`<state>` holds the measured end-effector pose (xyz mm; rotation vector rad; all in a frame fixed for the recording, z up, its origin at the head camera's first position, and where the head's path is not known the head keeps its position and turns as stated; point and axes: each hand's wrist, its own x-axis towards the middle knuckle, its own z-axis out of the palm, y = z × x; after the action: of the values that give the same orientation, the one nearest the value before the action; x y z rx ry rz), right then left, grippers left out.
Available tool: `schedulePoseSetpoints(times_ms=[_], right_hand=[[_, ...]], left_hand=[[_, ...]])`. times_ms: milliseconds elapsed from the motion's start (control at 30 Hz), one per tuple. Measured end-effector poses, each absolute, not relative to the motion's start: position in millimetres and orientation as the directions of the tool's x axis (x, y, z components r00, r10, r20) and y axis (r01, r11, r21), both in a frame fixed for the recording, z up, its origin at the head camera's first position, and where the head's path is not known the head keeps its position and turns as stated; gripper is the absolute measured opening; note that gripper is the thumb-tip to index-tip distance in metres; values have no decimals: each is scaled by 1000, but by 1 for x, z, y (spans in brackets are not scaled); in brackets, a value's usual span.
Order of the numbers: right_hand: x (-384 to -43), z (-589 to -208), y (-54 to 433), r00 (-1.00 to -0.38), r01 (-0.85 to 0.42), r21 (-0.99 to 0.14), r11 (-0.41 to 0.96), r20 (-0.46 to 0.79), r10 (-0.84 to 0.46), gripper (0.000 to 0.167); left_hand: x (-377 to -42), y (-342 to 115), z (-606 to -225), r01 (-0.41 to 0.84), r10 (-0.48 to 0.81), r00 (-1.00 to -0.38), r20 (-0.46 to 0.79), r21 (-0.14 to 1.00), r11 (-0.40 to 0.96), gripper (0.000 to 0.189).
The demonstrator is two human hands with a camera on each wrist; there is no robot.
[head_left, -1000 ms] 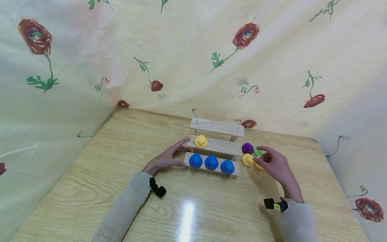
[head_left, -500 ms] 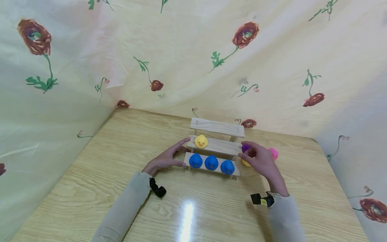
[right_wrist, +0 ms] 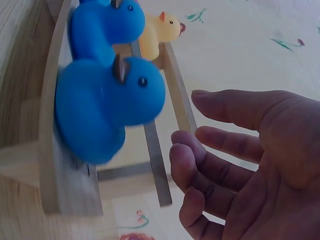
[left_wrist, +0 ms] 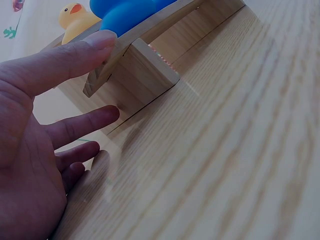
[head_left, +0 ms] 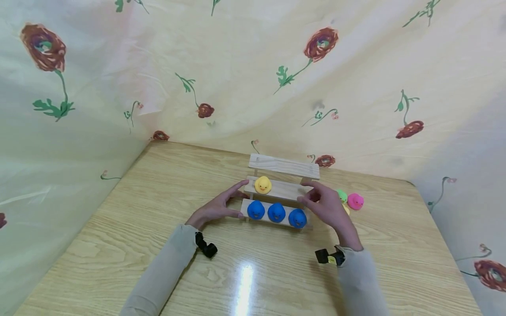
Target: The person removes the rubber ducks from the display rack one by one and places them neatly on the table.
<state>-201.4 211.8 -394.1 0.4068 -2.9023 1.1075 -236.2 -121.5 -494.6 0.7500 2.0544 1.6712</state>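
Observation:
A small three-step wooden rack [head_left: 281, 189] stands on the table. Along its front step sit three blue rubber ducks, a left one [head_left: 256, 210], a middle one [head_left: 276, 212] and a right one [head_left: 297, 218]. One yellow rubber duck [head_left: 262, 185] is on the left of the middle step. My left hand [head_left: 215, 208] is at the rack's left end, thumb [left_wrist: 95, 47] against the front step and fingers extended. At the right end is my right hand [head_left: 327, 207], fingers loosely bent; the right wrist view shows nothing between its thumb and fingers.
Right of my right hand lie a green duck [head_left: 341, 195], a pink duck [head_left: 356, 201] and a partly hidden yellow duck [head_left: 346, 209]. The rack's top step [head_left: 283, 166] is near the floral cloth [head_left: 237, 87] behind the table [head_left: 189, 281].
My right hand has moved left from the loose ducks to the rack's right end. It now hides the purple duck's place, while the pink one has come into sight. My left hand stays put.

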Motion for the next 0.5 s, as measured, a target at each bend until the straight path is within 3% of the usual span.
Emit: schedulePoseSetpoints(times_ms=[500], right_hand=[[-207, -395, 182, -952, -282, -656, 700, 100, -291, 45]], left_hand=[[-236, -122, -495, 158, 625, -779, 36, 977, 141, 101]])
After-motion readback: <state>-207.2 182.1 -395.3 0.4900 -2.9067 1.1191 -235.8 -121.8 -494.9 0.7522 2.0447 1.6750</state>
